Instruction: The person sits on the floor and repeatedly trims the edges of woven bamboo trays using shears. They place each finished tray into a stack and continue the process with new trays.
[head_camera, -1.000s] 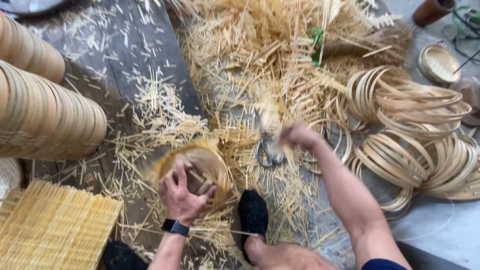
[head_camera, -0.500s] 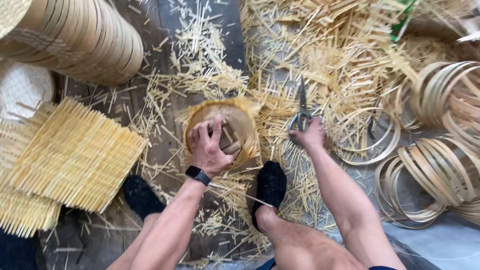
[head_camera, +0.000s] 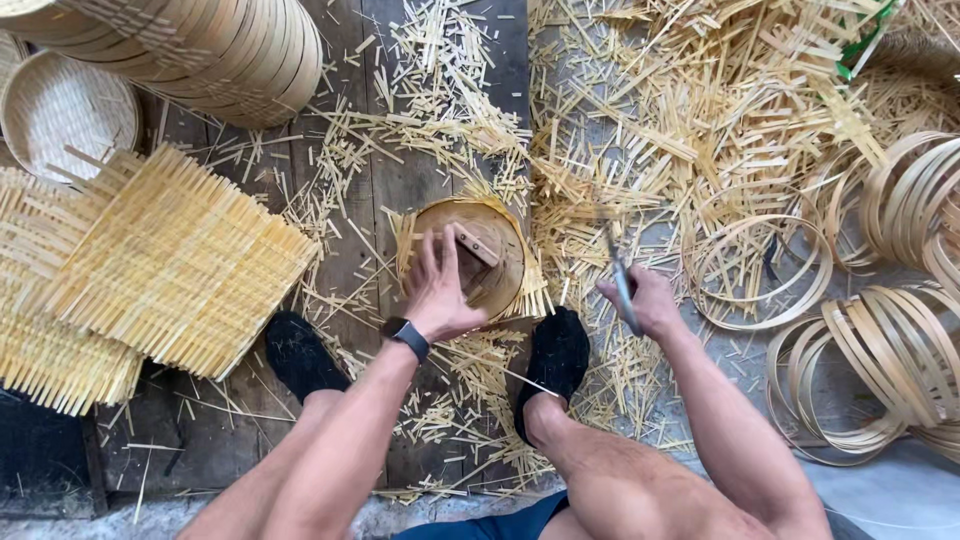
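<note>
The left hand (head_camera: 440, 290) is spreading its fingers (head_camera: 428, 262) wide and pressing flat on the basket (head_camera: 480, 255), not curling round anything; a small wooden block (head_camera: 476, 243) is lying inside just beside the fingertips. The basket is sitting on the plank floor (head_camera: 380, 150) between the two black shoes (head_camera: 555, 365) and just ahead of them. The right hand (head_camera: 645, 300) is closing tight around scissors (head_camera: 618, 275), blades pointing up and away, hovering over the scattered strips (head_camera: 640, 110) right of the basket. A black watch (head_camera: 406, 337) is circling the left wrist. Woven mats (head_camera: 165, 265) are lying well off to the left, stacked rings (head_camera: 215, 45) above them, loose hoops (head_camera: 880, 340) far right
</note>
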